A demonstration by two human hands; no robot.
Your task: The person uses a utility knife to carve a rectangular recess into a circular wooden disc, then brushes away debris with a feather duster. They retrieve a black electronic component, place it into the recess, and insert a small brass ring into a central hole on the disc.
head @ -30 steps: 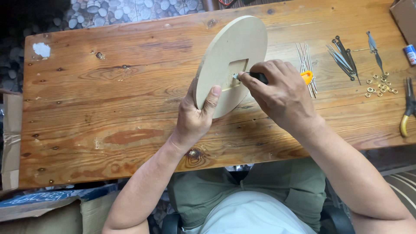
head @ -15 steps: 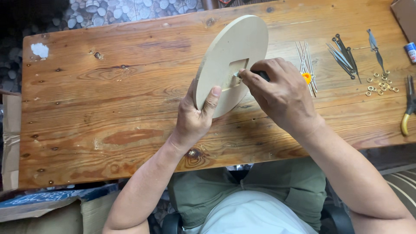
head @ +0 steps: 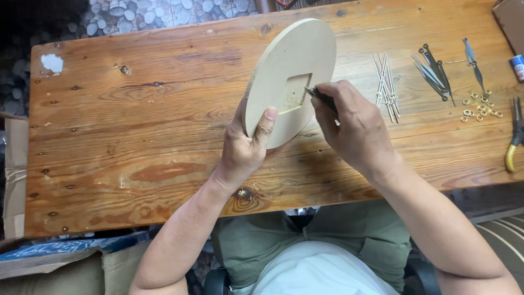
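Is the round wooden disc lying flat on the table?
No, the left hand holds the round wooden disc tilted up on its edge, while the right hand presses a dark tool at its square recess.

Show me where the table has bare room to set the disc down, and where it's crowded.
Bare: the table left of the left hand, reaching to the white patch at the far-left corner. Also the near edge strip right of the right hand. Crowded: right end, with thin metal rods, dark clock hands, small brass rings and pliers. The round wooden disc fills the middle.

Left hand [head: 243,150] tilts round board [head: 289,82] — right hand [head: 355,128] works dark tool [head: 322,98] at its recess
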